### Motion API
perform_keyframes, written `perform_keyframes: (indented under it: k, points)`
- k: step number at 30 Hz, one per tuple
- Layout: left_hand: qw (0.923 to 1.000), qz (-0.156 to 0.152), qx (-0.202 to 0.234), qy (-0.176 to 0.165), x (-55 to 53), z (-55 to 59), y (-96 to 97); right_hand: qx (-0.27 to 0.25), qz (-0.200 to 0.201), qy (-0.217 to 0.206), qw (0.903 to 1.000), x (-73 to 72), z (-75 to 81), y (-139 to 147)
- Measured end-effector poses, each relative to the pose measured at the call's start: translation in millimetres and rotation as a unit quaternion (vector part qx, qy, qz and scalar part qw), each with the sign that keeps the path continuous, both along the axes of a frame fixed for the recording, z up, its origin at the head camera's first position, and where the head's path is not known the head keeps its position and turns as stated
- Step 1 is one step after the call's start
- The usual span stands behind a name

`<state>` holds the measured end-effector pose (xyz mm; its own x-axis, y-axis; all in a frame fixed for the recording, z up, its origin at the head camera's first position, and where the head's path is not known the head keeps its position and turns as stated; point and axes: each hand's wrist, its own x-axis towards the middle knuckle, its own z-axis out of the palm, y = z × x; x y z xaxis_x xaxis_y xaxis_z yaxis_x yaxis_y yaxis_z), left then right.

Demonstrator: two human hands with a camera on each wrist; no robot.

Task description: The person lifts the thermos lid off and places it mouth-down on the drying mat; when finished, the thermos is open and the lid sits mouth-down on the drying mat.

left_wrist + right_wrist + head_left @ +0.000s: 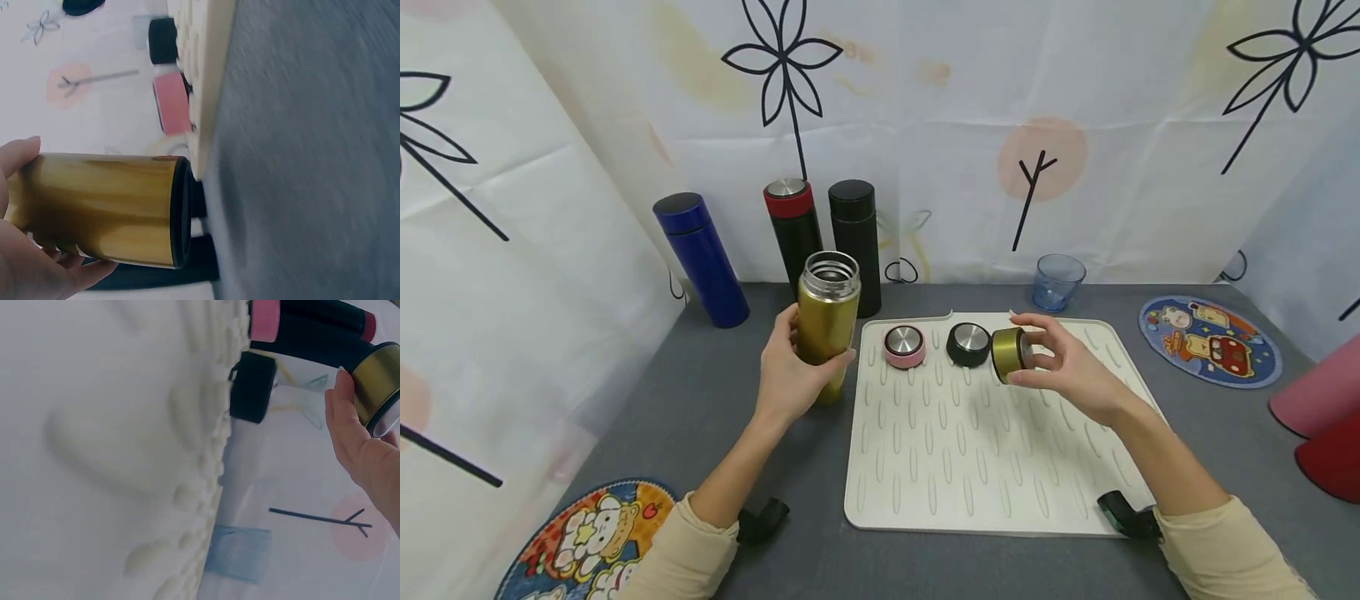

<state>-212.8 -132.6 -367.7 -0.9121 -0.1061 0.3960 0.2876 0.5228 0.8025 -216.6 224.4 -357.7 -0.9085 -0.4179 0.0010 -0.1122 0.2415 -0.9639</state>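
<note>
My left hand [793, 371] grips a gold thermos bottle [826, 325] by its side, upright, its steel threaded mouth uncovered. The left wrist view shows the bottle's dark-rimmed base [181, 212] close to the tabletop. Over the white ridged mat, my right hand [1071, 367] pinches the gold bottle cap [1004, 354], tilted sideways between thumb and fingers. In the right wrist view this cap [379, 378] is clear of the mat. A black cap [968, 345] and a pink cap [904, 347] with steel tops sit on the mat's back part, left of the right hand.
The white mat [955, 492] covers the middle of the grey table. Behind stand a blue bottle [703, 258], a red-and-black bottle [792, 225], a black bottle [856, 242] and a blue glass [1057, 283]. Round cartoon mats [1210, 342] lie at both sides; pink and red objects [1326, 387] stand far right.
</note>
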Motion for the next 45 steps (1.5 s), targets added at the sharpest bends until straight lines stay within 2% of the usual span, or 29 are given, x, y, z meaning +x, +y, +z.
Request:
perform_keyframes:
  k: [5, 11, 19, 27, 33, 40, 45]
  points:
    - [0.9978, 0.049, 0.033, -0.028, -6.9, -3.1, -20.7, 0.032, -0.001, -0.023, 0.9992, -11.5, -8.2, 14]
    - [0.9938, 0.083, 0.063, -0.038, -7.8, -2.2, -44.5, 0.063, -0.019, -0.025, 0.9975, -21.3, -13.9, 26]
    - [0.9847, 0.129, 0.106, -0.052, 0.3, 1.2, -66.6, 0.030, -0.022, -0.084, 0.9958, -34.0, -22.2, 29]
    - [0.9786, 0.164, 0.111, -0.053, 11.8, 6.3, -87.2, 0.098, -0.043, -0.048, 0.9931, -44.3, -22.9, 29]
    - [0.9749, 0.185, 0.108, -0.061, 17.1, 7.0, -106.4, 0.114, -0.055, -0.052, 0.9906, -52.0, -26.2, 32]
    - [0.9662, 0.216, 0.115, -0.081, 23.6, 6.8, -123.8, 0.129, -0.054, -0.033, 0.9896, -59.3, -31.6, 33]
    - [0.9640, 0.222, 0.112, -0.094, 24.3, 4.1, -133.8, 0.141, -0.065, -0.025, 0.9876, -62.5, -34.4, 34]
